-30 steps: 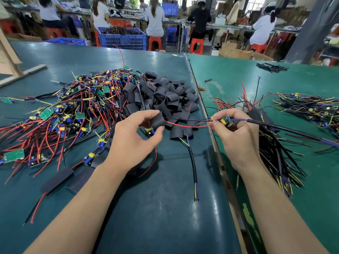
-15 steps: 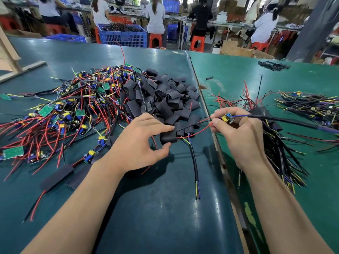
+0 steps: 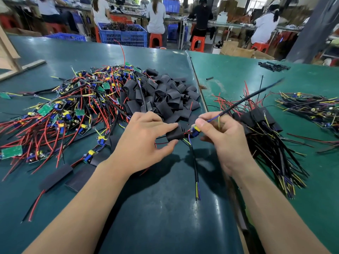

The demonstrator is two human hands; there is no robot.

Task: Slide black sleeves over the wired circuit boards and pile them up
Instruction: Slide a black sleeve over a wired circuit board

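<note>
- Head view, centre: my left hand [image 3: 145,142] pinches one black sleeve [image 3: 175,135] between forefinger and thumb, its open end facing right.
- Head view, just right of that: my right hand [image 3: 222,138] grips a wired circuit board [image 3: 194,132] by its yellow and blue parts, fingers curled round it and its black cable [image 3: 247,98], which runs up and off to the right, blurred.
- Sleeve and board sit almost touching; the red leads seem to pass through the sleeve already, but the board itself is still bare, so I judge this one only begun.
- Left on the table [image 3: 156,208]: a big tangle of bare boards [image 3: 64,110] with red and yellow wires, plainly the bulk of the work left.
- Behind my hands: a heap of loose sleeves [image 3: 165,96], plenty in stock.
- Right of my right hand: the finished pile [image 3: 266,136], sleeved boards with cables fanned toward me; clearly smaller than the bare heap.
- Farther right lies another bundle of wired pieces [image 3: 311,107]; sleeved or not, I cannot tell.
</note>
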